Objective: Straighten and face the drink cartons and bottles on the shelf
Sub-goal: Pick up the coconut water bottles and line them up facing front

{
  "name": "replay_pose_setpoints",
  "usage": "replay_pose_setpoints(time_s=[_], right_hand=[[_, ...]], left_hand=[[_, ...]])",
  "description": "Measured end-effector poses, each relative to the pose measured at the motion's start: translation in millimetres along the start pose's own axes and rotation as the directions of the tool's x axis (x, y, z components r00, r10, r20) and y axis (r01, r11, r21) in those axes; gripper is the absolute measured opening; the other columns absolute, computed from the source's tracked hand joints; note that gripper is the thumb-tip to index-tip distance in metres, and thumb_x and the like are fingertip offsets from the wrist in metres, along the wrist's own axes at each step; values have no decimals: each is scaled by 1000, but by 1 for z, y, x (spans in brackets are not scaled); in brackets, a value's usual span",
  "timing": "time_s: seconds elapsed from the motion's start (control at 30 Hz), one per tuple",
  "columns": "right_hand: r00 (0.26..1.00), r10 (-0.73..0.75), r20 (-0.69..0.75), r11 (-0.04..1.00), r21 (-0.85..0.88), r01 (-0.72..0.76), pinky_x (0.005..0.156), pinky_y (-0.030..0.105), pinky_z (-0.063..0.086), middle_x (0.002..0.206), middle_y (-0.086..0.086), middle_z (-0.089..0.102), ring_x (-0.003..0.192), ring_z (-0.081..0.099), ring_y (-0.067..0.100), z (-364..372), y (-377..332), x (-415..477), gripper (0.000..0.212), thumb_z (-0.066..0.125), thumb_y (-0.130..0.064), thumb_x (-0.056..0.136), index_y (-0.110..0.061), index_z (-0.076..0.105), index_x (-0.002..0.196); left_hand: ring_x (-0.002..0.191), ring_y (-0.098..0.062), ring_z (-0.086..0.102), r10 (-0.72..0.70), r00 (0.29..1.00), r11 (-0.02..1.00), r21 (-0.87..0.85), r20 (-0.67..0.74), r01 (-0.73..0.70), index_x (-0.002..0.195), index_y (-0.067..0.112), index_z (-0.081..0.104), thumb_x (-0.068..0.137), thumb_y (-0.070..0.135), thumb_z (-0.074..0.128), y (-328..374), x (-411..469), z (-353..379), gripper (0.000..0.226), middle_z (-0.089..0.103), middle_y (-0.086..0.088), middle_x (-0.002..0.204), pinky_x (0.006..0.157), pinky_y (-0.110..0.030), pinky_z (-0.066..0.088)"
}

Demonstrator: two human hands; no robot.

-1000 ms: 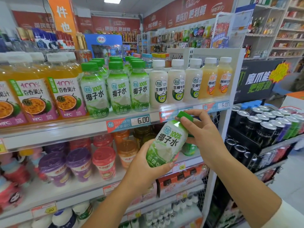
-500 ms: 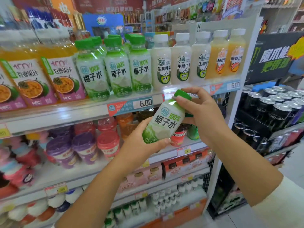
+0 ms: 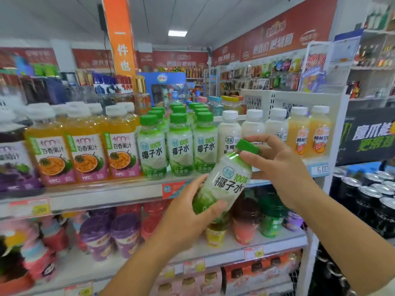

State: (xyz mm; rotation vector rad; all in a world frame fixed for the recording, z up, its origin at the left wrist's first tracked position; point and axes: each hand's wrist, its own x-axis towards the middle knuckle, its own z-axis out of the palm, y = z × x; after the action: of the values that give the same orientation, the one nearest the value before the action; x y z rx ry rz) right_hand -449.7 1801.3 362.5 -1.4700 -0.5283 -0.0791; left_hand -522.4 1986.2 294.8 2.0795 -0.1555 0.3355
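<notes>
A coconut water bottle (image 3: 224,180) with a green cap is tilted to the right in front of the top shelf (image 3: 106,196), label toward me. My left hand (image 3: 190,212) grips its lower end. My right hand (image 3: 275,161) holds the neck and cap between fingers and thumb. Behind, three rows of the same coconut water bottles (image 3: 180,146) stand upright with labels facing out. To their right stand white milk bottles (image 3: 229,133), partly hidden by my right hand, then orange drink bottles (image 3: 299,133). Passion fruit juice bottles (image 3: 85,146) stand to the left.
The lower shelf (image 3: 224,253) carries cup drinks and small bottles under the held bottle. Black drink cans (image 3: 372,193) fill a rack to the right. A white shelf post (image 3: 335,146) ends the top shelf. Store aisles lie behind.
Both hands have lifted the bottle from below the shelf edge to the level of the top shelf's front row. My view has tilted upward, showing the ceiling.
</notes>
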Motion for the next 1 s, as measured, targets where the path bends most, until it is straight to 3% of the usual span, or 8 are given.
replay_pose_setpoints(time_s=[0.1, 0.17, 0.23, 0.33, 0.43, 0.6, 0.9, 1.0], right_hand=[[990, -138, 8, 989, -56, 138, 60, 29, 59, 88, 1, 76, 73, 71, 13, -5, -38, 24, 23, 65, -4, 86, -16, 61, 106], [974, -225, 33, 969, -97, 227, 59, 28, 59, 88, 0, 75, 72, 70, 11, -5, -64, 42, 24, 64, -4, 88, -16, 59, 107], [954, -294, 65, 947, -114, 300, 58, 26, 57, 89, 1, 73, 72, 70, 11, -2, -86, 63, 22, 64, -4, 89, -19, 58, 104], [926, -362, 110, 916, -141, 375, 63, 28, 58, 96, 5, 71, 77, 70, 13, 10, -111, 99, 23, 65, -5, 89, -22, 57, 102], [907, -397, 140, 891, -180, 418, 70, 31, 60, 102, 6, 71, 83, 70, 16, 24, -126, 137, 23, 66, -8, 90, -24, 56, 103], [909, -354, 222, 892, -211, 399, 70, 31, 59, 103, 5, 70, 87, 71, 18, 51, -122, 192, 25, 68, -9, 88, -23, 56, 105], [899, -12, 438, 895, -397, 205, 61, 33, 59, 117, 12, 62, 81, 68, 25, 86, -54, 244, 30, 75, -8, 81, -21, 58, 102], [850, 89, 519, 838, -500, 218, 75, 42, 61, 117, 11, 61, 94, 68, 30, 92, -40, 250, 30, 78, -13, 80, -22, 60, 102]], left_hand=[[123, 8, 43, 187, 960, 958, 256, -210, -130, 138, 45, 41, 88, 63, 50, 15, 22, -31, 54, 47, 27, 133, 105, -26, 38], [132, -4, 37, 301, 907, 862, 491, -294, -127, 143, 31, 41, 95, 48, 50, 24, 42, -55, 52, 46, 14, 141, 110, -26, 26], [137, -10, 34, 375, 878, 733, 675, -296, -85, 146, 25, 38, 97, 44, 48, 27, 65, -77, 53, 43, 8, 147, 114, -28, 21], [143, -9, 28, 391, 895, 583, 810, -215, -60, 150, 28, 32, 98, 45, 44, 26, 96, -101, 56, 34, 9, 155, 118, -32, 16], [144, -6, 24, 357, 923, 521, 851, -142, -70, 151, 32, 30, 100, 46, 40, 26, 111, -115, 53, 30, 14, 156, 120, -35, 11], [136, -11, 40, 357, 929, 527, 841, -93, -119, 146, 31, 41, 100, 44, 43, 24, 117, -120, 47, 46, 13, 147, 113, -35, 25], [130, -4, 42, 418, 901, 563, 811, -115, -157, 143, 36, 42, 94, 56, 31, 6, 120, -118, 55, 48, 19, 143, 110, -27, 18], [127, -3, 44, 438, 889, 578, 799, -134, -164, 141, 35, 46, 92, 55, 31, 3, 121, -118, 55, 52, 18, 139, 108, -27, 22]])
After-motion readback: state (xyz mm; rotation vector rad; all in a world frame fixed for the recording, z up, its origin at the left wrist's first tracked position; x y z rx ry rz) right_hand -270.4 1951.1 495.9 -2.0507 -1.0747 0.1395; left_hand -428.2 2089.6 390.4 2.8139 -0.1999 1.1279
